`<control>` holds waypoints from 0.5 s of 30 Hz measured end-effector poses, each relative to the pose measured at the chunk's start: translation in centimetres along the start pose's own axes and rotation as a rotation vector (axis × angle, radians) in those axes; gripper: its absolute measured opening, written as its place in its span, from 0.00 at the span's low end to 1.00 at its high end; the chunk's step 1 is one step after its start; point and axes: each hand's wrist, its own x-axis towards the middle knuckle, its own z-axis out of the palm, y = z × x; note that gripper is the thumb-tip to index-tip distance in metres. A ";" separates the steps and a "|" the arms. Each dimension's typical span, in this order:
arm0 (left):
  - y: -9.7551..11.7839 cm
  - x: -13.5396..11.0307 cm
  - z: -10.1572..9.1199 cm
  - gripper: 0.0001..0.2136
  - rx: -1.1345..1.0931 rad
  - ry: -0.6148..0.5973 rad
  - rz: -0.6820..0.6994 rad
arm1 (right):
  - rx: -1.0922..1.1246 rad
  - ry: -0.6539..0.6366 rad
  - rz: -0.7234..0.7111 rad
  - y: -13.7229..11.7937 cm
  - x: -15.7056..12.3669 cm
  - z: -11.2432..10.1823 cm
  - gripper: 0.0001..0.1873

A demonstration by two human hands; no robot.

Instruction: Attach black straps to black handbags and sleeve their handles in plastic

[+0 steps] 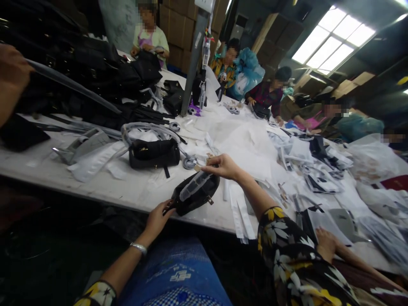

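Note:
A small black handbag [202,199] is held tilted over the table's front edge. My left hand [158,219] is closed on its lower left end, by a dark strap or flap. At the bag's upper right end, the fingers of my right hand [221,166] pinch a strip in clear plastic wrap [193,185] that lies along the bag's top. A gold-coloured metal fitting [209,199] shows on the bag's right side. Behind it, another black handbag [154,154] with a plastic-wrapped strap [149,126] rests on the table.
A large heap of black bags [86,68] fills the back left. White paper and plastic scraps [309,157] spread across the right. A grey post [192,63] rises from the table [127,189]. Co-workers' hands show at the far left [12,76] and lower right [327,244]; several people sit across.

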 end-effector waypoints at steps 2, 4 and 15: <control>0.3 -0.3 0.9 0.19 -0.049 -0.003 -0.034 | -0.164 0.037 -0.119 0.1 -0.2 -0.2 0.13; 0.7 -0.5 1.7 0.18 -0.071 -0.019 -0.052 | -0.245 0.216 -0.200 0.1 -1.8 0.1 0.10; 1.8 -0.8 -0.3 0.23 -0.156 -0.307 -0.141 | 0.541 0.040 0.641 9.6 -12.1 20.3 0.29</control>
